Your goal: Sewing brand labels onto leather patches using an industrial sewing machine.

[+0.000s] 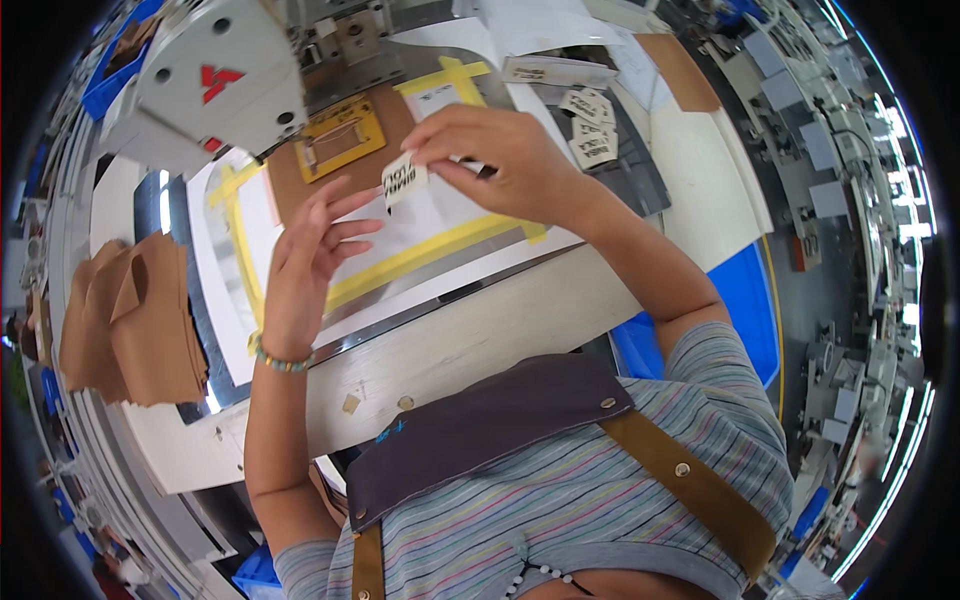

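Working the rig remotely, I saw a matt, cloth-like label (402, 182) and yellow tape (400, 266) with a papery finish. At left, the brown sheets (155, 325) looked matt and leathery; the far machine head (170, 105), smooth painted metal; the right-hand bin (750, 300), smooth plastic.

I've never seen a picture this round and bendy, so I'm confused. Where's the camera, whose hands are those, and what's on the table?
One camera, worn on a person's head, looks down; its wide lens bends straight edges. That wearer's right hand pinches a small pale label with dark lettering; the wearer's left hand, open, is close beside it. More labels lie in a pile to the right. On the left are brown sheets. The white machine head at upper left has a yellow plate beside it.
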